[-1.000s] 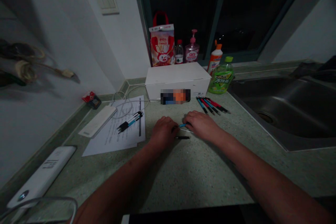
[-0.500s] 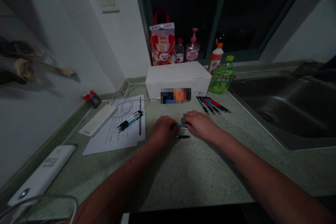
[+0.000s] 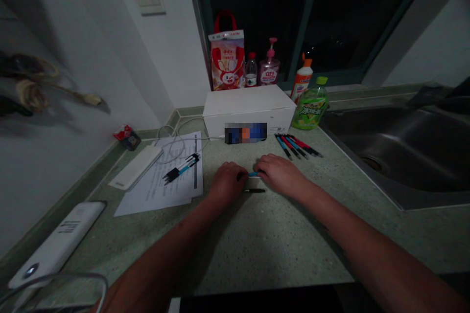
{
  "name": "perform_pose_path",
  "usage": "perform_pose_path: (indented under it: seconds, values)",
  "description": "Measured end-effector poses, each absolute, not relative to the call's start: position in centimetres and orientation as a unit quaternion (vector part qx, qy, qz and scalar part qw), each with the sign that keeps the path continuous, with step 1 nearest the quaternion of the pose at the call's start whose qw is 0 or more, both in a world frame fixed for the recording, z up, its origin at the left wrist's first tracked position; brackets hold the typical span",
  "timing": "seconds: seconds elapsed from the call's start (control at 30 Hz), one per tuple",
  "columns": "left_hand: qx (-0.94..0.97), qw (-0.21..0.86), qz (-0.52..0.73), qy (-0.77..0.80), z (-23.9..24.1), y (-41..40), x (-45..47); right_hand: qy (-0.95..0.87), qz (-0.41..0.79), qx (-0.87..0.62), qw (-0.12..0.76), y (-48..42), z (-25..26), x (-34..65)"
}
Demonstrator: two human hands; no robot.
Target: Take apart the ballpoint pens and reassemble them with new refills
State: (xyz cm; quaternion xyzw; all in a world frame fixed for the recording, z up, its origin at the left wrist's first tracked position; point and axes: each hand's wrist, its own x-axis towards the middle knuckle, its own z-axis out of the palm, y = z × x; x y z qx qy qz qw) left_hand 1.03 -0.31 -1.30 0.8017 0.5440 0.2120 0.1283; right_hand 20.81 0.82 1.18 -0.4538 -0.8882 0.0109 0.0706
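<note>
Over the middle of the counter, my left hand (image 3: 228,182) and my right hand (image 3: 277,171) face each other with a slim blue pen piece (image 3: 253,174) between them. Fingers of both hands are closed on its two ends, so only a short blue middle stretch shows. A thin pale line runs just below it, too small to make out. Nearer to me, a short black pen part (image 3: 256,190) lies flat on the counter, partly behind my left hand.
Several red and blue pens (image 3: 295,146) lie by the white box (image 3: 249,102). Further pens (image 3: 181,168) rest on printed papers (image 3: 157,195) at left, beside white power banks (image 3: 135,168) and a cable. A green bottle (image 3: 311,105) stands near the sink (image 3: 396,146).
Both hands stay almost in place around the blue pen piece. The pixelated patch before the box shows different colours, and the view has shifted very slightly.
</note>
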Motion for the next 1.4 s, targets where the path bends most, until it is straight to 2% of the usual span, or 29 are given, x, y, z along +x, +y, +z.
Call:
perform_pose_path:
  seconds: [0.97, 1.07, 1.23, 1.4]
  values:
    - [0.787, 0.172, 0.241, 0.54, -1.1, -0.3, 0.9, -0.888, 0.014, -0.451, 0.088, 0.7, 0.7, 20.5]
    - [0.793, 0.149, 0.246, 0.538, -1.1, -0.3, 0.5, -0.881, 0.018, -0.462, 0.1, 0.8, 0.8, 20.6]
    - [0.828, 0.095, 0.18, 0.523, -0.8, -0.2, -0.1, -0.861, 0.022, -0.489, 0.137, 0.9, 0.9, 20.9]
    - [0.838, 0.056, 0.143, 0.524, -0.4, 0.0, -0.1, -0.859, 0.01, -0.496, 0.126, 1.1, 1.1, 21.4]
